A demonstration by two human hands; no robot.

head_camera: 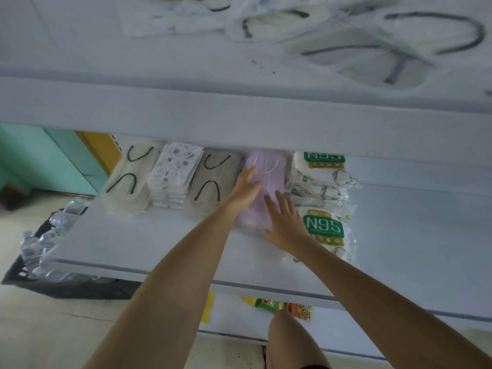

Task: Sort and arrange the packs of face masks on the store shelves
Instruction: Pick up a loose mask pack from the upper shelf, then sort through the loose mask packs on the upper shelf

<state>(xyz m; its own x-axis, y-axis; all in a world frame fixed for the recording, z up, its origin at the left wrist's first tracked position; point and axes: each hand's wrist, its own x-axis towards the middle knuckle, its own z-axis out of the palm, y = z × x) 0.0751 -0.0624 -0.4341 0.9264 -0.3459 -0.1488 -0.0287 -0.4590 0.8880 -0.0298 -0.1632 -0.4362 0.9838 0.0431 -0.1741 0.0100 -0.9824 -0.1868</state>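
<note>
Reaches with both bare arms onto the white metal middle shelf (159, 235). Lays the left hand (246, 187) flat on the pale lilac plastic-wrapped pack of face masks (274, 179), fingers straight and close together, along its left edge. Sets the right hand (283, 222) on the near right part of the same pack, fingers straight and spread wide, gripping nothing.

Finds the lilac pack lying flat in a row at the back of the middle shelf, fourth from the left, its far end under the front ledge of the white upper shelf (239, 115). Shows just beside it on the left a grey-beige pack with black ear loops (213, 179), then a stack of white packs printed with small blue figures (173, 171), then a cream pack with black ear loops (130, 182). Shows on its right white packs with green N95 labels, a back pile (319, 179) and a nearer pile (323, 227), the latter just beside the right hand.

Leaves blurred, on the upper shelf, loose clear-wrapped masks with dark loops (372, 43). Catches at far left on the floor a black crate (66, 286) holding clear plastic packets (40, 243). Glimpses below the middle shelf a green snack packet (269, 304) and an orange snack packet (300, 311), just above a bare knee (287, 336).
</note>
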